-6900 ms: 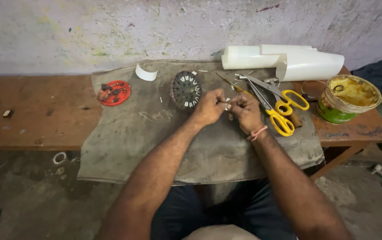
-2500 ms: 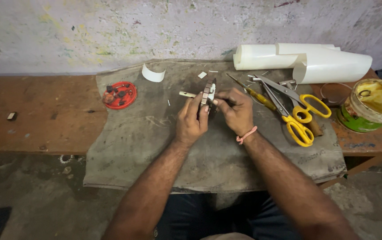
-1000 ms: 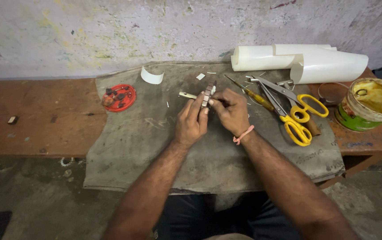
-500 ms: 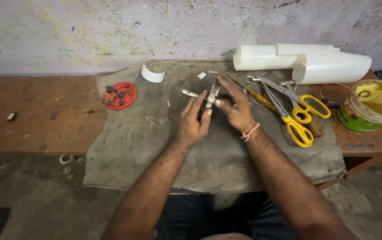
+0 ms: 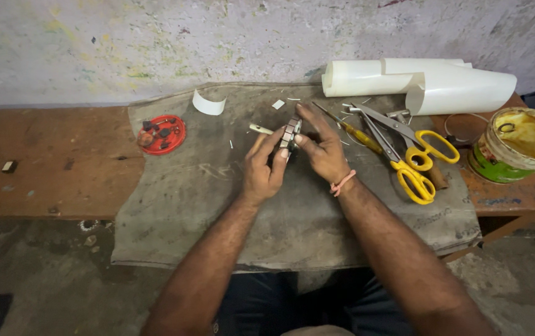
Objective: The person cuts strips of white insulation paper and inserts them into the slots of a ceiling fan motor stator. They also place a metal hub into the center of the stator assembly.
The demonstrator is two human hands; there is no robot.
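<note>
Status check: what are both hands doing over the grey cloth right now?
Left hand and right hand both grip one small metal part above the cloth. Yellow-handled scissors and screwdriver lie just right. Nothing blocks the hands.

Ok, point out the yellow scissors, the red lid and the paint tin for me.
yellow-handled scissors (image 5: 413, 171): head view, on the yellow handle loops.
red lid (image 5: 162, 134): head view, on the middle of the round lid holding small parts.
green paint tin (image 5: 516, 144): head view, on its yellow-smeared top.

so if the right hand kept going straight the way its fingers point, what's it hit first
Probably the small white scrap on the grey cloth, just beyond the right hand; then the wall. Depth is hard to judge.
</note>
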